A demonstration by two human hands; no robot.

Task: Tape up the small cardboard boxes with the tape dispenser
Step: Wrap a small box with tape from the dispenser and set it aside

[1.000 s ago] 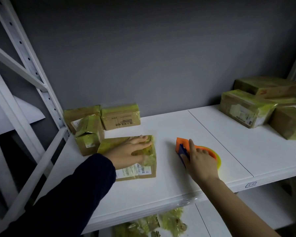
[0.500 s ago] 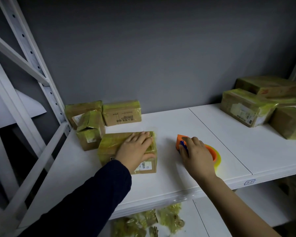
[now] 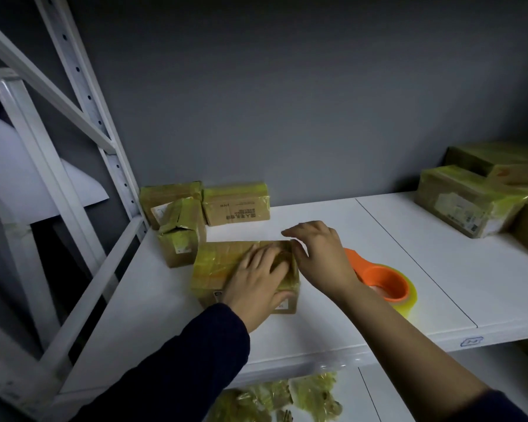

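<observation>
A small cardboard box wrapped in yellowish tape lies on the white shelf. My left hand lies flat on its top, fingers spread. My right hand rests at the box's right edge, fingers bent, with nothing visibly held. The orange tape dispenser with its clear yellowish roll lies on the shelf just right of my right wrist, untouched.
Three taped boxes stand at the back left by the white rack upright. Larger taped boxes are stacked at the right. Crumpled yellowish tape lies on the shelf below.
My right hand let go of the tape dispenser and moved left to the box's right edge. My left hand stayed pressed on the box. The camera moved closer.
</observation>
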